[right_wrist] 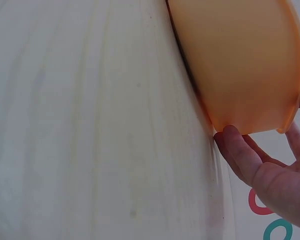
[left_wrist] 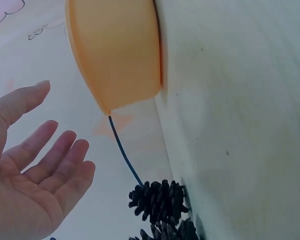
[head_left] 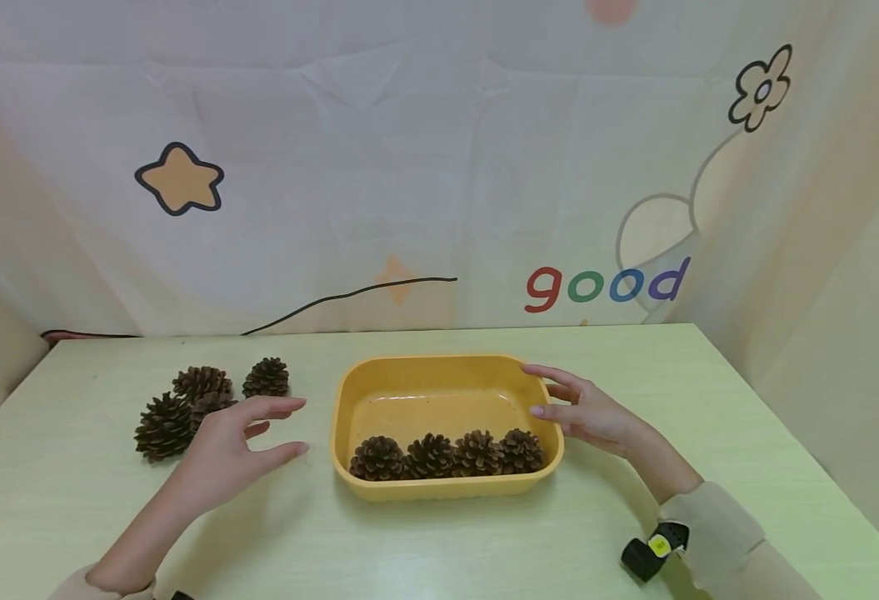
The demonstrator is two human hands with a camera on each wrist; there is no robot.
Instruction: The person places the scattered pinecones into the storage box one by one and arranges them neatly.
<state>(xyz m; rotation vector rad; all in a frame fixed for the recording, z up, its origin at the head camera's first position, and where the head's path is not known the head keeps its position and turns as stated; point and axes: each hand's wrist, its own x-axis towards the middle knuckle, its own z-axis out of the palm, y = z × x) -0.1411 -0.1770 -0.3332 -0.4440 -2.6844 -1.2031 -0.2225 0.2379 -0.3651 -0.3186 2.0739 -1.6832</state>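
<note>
A yellow plastic basin sits on the table with a row of several pinecones along its near wall. At its right end my right hand grips the rim, thumb and forefinger over the edge and other fingers against the outside wall, as the right wrist view also shows. My left hand hovers left of the basin, thumb and fingers apart, holding nothing. Beyond and beside it lie several more pinecones, partly hidden by the hand. One pinecone stands a little apart from that cluster.
The pale green table runs back to a printed cloth with a star, a flower and the word "good". Cloth also hangs along both sides. A black wrist device is strapped at my right cuff.
</note>
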